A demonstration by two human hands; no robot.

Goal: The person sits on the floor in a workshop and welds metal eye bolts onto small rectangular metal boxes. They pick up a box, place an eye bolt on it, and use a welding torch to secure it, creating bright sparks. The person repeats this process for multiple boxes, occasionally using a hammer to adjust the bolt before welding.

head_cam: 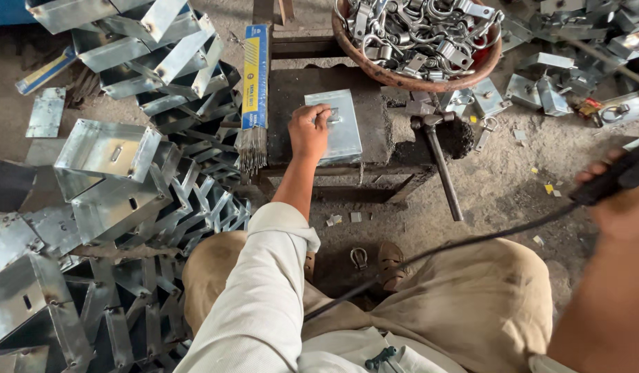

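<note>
Head view: 1 left hand (307,131) presses 1 metal box (335,126).

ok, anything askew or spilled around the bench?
Small metal offcuts and one loose U-shaped metal clip lie scattered on the floor below the dark workbench. The black-handled hammer overhangs its edge, handle sloping down.

Right hand (620,200): partly cut off at the right edge, grip blurred. Basket (430,81) of metal clips: far rim out of view. Small piece under left hand (309,131): hidden by fingers.
</note>
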